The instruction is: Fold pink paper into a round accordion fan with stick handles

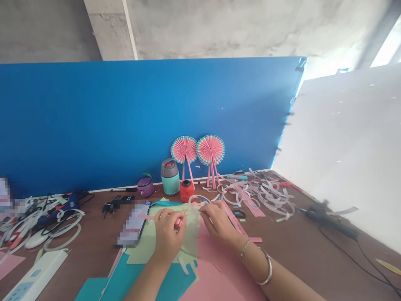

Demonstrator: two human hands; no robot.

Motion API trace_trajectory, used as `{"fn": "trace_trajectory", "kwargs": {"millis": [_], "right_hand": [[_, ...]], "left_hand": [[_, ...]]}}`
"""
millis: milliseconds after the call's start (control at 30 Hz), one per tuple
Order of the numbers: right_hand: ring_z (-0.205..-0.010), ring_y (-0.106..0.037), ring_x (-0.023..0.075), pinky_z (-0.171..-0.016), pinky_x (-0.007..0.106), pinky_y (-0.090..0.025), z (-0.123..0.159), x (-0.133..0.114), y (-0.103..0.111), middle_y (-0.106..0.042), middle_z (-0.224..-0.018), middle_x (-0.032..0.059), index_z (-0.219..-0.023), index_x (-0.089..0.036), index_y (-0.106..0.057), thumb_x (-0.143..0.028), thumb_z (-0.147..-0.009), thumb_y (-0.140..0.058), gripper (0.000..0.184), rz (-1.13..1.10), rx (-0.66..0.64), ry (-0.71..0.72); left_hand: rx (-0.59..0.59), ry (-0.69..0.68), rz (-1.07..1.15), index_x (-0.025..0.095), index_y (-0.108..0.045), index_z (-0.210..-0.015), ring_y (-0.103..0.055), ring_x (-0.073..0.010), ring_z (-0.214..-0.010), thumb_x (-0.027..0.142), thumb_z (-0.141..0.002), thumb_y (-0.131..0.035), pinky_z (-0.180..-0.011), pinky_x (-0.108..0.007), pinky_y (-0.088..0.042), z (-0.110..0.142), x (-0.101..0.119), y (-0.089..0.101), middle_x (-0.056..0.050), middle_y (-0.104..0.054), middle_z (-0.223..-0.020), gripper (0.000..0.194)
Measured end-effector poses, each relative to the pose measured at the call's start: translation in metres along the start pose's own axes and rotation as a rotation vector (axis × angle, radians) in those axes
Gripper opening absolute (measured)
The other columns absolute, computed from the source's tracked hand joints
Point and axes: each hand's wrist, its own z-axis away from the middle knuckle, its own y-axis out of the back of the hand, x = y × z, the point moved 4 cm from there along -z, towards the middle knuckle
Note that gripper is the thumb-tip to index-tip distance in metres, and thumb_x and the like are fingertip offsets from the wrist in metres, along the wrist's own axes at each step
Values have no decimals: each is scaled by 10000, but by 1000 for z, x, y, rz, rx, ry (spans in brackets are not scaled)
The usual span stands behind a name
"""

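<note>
My left hand [169,234] is closed on a folded pink paper strip [178,223], whose end pokes out at the left of the fingers. My right hand [217,221] sits a little to the right, fingertips pinched together at a thin whitish strip [191,200] that curls up in a loop. Where the strip meets the fingertips is hard to make out. Beneath both hands lie pale green sheets [140,251], a pink sheet [219,267] and teal sheets [125,276].
Behind stand two pink pleated paper fans [210,149], a teal flask [170,177], a red jar [187,191] and a purple pot [145,186]. Curled white strips [269,196] pile up at right, near a pink ruler [233,217]. A phone [134,225] and power strip [37,278] lie left.
</note>
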Motion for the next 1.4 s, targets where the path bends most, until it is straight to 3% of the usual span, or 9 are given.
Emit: {"fn": "trace_trajectory", "kwargs": {"millis": [500, 1167, 1400], "right_hand": [[-679, -528, 144, -773, 334, -325, 0, 5, -1, -597, -715, -3, -779, -198, -511, -111, -830, -412, 141, -140, 5, -153], [-668, -548, 142, -819, 358, -342, 2, 10, -3, -612, -718, -5, -826, -206, -551, -127, -841, -425, 149, -153, 28, -141], [-713, -556, 175, -745, 337, -412, 3, 13, -2, -628, -724, 23, -846, -203, -601, -223, -852, -448, 155, -271, 74, -275]], "left_hand": [[-17, -41, -13, 214, -571, -725, -535, -144, -648, 152, -815, -520, -829, -365, -354, 1, 5, 1, 46, -495, -558, 121], [-24, -40, -25, 218, -559, -715, -544, -142, -628, 150, -803, -515, -860, -385, -347, 2, 7, -1, 49, -525, -559, 120], [-10, -36, 3, 220, -555, -716, -539, -149, -624, 167, -820, -491, -880, -403, -338, 3, 11, 0, 46, -491, -538, 133]]}}
